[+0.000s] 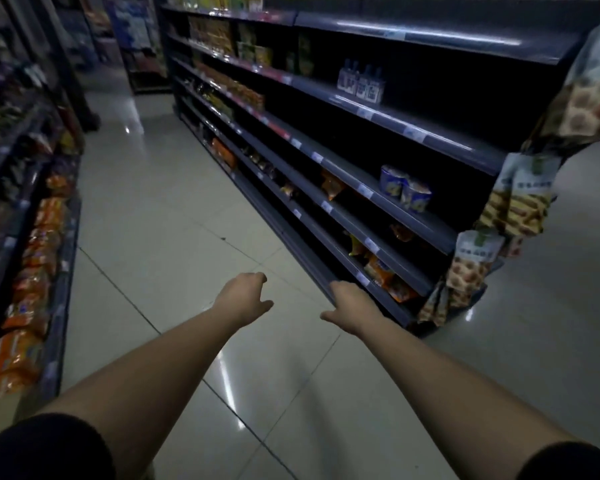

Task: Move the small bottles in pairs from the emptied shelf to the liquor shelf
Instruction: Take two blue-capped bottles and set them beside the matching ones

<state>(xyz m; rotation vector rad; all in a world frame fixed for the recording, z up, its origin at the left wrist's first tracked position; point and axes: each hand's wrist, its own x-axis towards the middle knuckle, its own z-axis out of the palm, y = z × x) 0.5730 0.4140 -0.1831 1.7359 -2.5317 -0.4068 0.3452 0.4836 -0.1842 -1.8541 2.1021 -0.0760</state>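
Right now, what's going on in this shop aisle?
A person stands in a dim aisle with both arms stretched forward. The left hand and right hand hold nothing. A cluster of small bottles sits on the mostly bare dark shelf ahead to the right, not yet touched.

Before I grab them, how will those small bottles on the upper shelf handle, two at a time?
The small bottles stand upright, tall and narrow, packed close, so pulling one may tip its neighbour. They look clear with paper labels, possibly glass, so likely rigid, smooth and breakable. Both the left hand and right hand are empty, so one bottle per hand seems manageable.
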